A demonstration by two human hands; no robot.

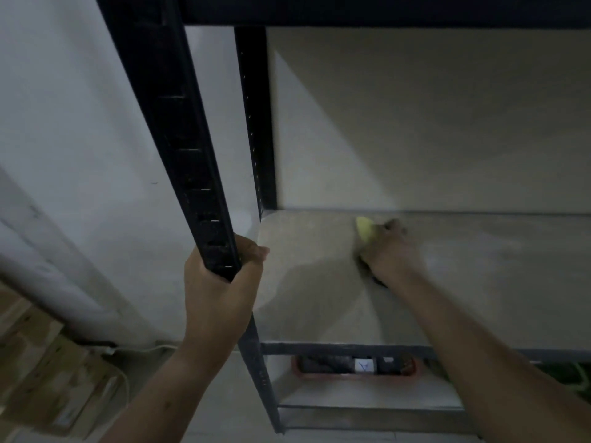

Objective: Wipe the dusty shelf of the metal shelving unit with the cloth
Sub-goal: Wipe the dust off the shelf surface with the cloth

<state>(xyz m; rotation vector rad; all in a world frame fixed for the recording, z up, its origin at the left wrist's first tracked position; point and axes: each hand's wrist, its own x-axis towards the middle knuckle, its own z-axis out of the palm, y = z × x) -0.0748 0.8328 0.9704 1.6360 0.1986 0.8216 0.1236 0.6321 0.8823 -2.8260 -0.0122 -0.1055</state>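
While the left hand (220,282) is closed firmly around the front post (179,139) of the black metal shelving unit, thumb on the inner side and fingers wrapped behind, the right hand (391,247) reaches past that post onto the shelf (479,282). That hand lies on top of the cloth (364,230), fingers curled down over it and holding it against the shelf surface. Motion blur obscures the individual fingers.

The cloth is pale yellow-green. Only a bunched corner shows, protruding from the post side of the right hand. It sits to the right of the front post and deep on the shelf, close to the back edge where the shelf meets the rear panel.

The shelf surface is pale grey and matt, with faint uneven patches.

A second upright, the rear post (256,123), stands behind and just right of the front post. Below the hand-held section of the front post and to its right, a lower level carries an orange-rimmed container (355,367) with dark contents that cannot be identified. Left of the front post and lower down are cardboard boxes (48,362) and a white cable (124,378).
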